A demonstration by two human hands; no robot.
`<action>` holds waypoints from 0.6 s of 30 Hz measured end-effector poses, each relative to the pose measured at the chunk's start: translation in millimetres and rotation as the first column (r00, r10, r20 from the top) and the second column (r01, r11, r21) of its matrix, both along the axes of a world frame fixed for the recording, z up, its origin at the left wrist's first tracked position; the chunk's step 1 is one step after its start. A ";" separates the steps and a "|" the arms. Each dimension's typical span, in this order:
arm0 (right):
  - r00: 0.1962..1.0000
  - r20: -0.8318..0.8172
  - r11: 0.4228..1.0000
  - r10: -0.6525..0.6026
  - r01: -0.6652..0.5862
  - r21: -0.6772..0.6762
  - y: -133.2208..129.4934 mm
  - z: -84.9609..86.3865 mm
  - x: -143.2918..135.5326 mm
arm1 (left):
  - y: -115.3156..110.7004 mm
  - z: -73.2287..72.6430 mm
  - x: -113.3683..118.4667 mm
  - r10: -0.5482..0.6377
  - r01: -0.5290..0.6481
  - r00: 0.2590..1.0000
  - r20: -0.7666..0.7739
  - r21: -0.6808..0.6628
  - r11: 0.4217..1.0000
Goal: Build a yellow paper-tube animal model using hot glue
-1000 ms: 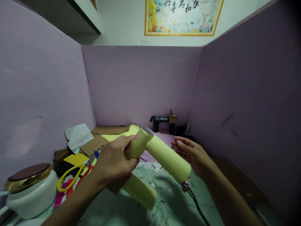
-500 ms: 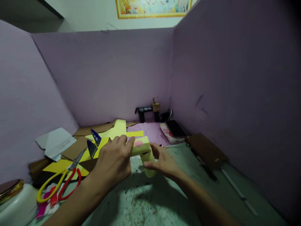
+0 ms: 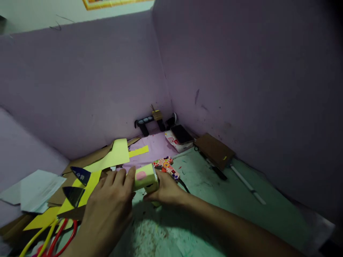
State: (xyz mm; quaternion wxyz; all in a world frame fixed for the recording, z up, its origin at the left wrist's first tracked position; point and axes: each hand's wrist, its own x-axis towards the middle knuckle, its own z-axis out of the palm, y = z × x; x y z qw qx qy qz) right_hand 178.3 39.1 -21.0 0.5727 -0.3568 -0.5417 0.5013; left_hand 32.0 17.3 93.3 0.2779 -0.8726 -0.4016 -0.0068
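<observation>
Both hands grip a pale yellow paper-covered piece with a pink oval on its side. My left hand wraps over its left part, hiding that end. My right hand holds its right end, with fingers behind it and the thumb in front below. A small part of the yellow piece shows beneath the right hand. Just behind the right hand lies a flower-patterned hot-glue-gun-like tool with a dark cord.
Yellow paper, cardboard, dark blue pointed pieces and red-and-yellow scissors lie left. A black figure stands at the back. A phone, brown board and white stick lie right.
The view has turned right, so the surroundings shift left. The patterned tool now shows behind my right hand. Both hands still hold the yellow piece; my right hand covers more of its lower part.
</observation>
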 end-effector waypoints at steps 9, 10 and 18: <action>1.000 0.015 1.000 0.021 -0.021 -0.012 -2.1 -0.6 -1.0 | -1.0 -6.0 -5.6 -0.060 0.060 0.998 0.009 0.012 0.998; 1.000 0.010 1.000 0.021 -0.021 -0.014 -2.1 -0.9 -1.7 | 0.7 -6.8 -5.6 -0.064 0.064 0.998 0.008 0.001 0.998; 1.000 0.011 1.000 0.021 -0.021 -0.021 -3.8 -0.3 -5.1 | 0.4 -5.2 -2.7 -0.007 0.006 1.000 -0.023 -0.043 0.999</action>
